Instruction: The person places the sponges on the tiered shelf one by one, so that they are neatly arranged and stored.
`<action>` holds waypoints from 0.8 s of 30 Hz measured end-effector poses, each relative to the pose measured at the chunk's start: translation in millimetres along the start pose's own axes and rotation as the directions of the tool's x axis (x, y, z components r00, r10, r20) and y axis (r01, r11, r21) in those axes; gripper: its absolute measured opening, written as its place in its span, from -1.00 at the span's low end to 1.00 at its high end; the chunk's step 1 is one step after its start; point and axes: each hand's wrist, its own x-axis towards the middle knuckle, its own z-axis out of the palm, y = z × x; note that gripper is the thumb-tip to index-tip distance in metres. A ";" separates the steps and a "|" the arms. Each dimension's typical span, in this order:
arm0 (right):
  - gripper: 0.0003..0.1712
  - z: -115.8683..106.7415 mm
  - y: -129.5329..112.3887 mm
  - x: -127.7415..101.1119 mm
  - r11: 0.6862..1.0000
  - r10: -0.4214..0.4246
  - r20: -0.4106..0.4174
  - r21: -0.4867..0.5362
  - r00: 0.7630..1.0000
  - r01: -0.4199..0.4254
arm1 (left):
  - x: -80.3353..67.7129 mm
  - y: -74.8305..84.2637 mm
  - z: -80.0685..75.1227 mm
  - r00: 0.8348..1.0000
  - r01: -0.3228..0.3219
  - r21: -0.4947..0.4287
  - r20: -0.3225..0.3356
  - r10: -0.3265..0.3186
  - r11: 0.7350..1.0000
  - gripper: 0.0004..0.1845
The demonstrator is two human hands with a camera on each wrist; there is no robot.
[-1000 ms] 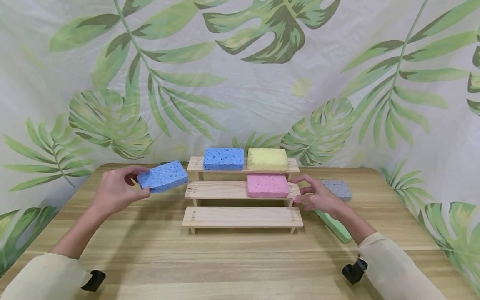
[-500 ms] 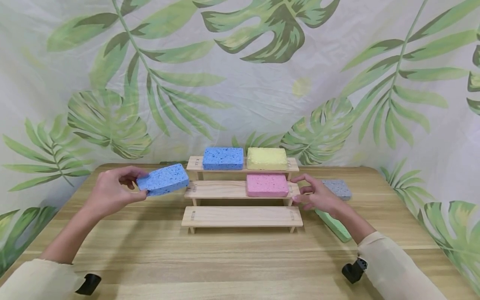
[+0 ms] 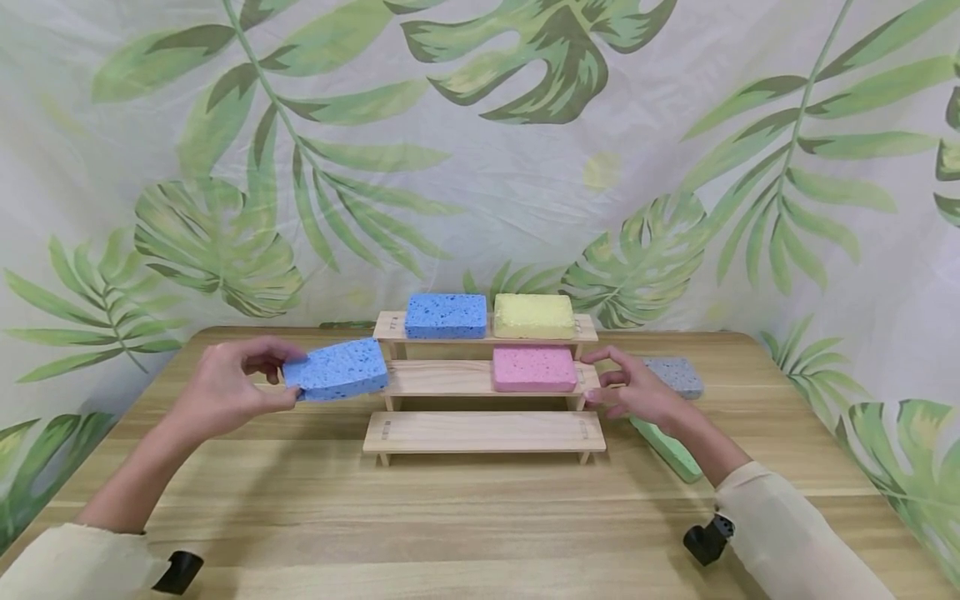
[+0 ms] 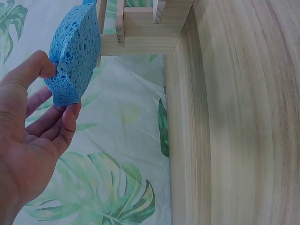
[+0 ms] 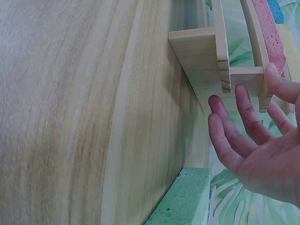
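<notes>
"Left hand (image 3: 225, 387) had brought the light blue sponge (image 3: 337, 369) slightly lower and rightward, pinched between thumb and fingers, near the middle shelf (image 3: 442, 377)."
"And the right hand (image 3: 637, 392)?"
"Its fingers were loosely parted, touching that shelf's right end beside the pink sponge (image 3: 534, 369); the yellow sponge (image 3: 534, 316) sat behind"

no text, label, brand, number or sign can be read in any of the views. on the wooden stand (image 3: 483, 430), which is set toward the back edge of the worktop (image 3: 450, 525), only small dark marks are seen: on the bottom step, a mark (image 3: 386, 430) is borne near the left edge and a fainter one near the right edge; on the top step, one is shown by the left edge. whether lettering is meant cannot be told at that size.
</notes>
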 end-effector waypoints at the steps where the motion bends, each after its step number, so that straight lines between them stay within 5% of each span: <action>1: -0.38 0.0 0.0 -0.1 1.000 -0.001 0.001 0.001 1.000 0.001 | 0.3 0.5 1.1 1.000 -0.007 -0.011 0.003 0.007 1.000 -0.61; 24: -0.37 1.8 -2.6 0.3 1.000 0.004 0.008 0.012 1.000 -0.004 | 15.0 18.1 46.4 0.987 -0.153 -0.137 0.032 0.158 0.979 -0.66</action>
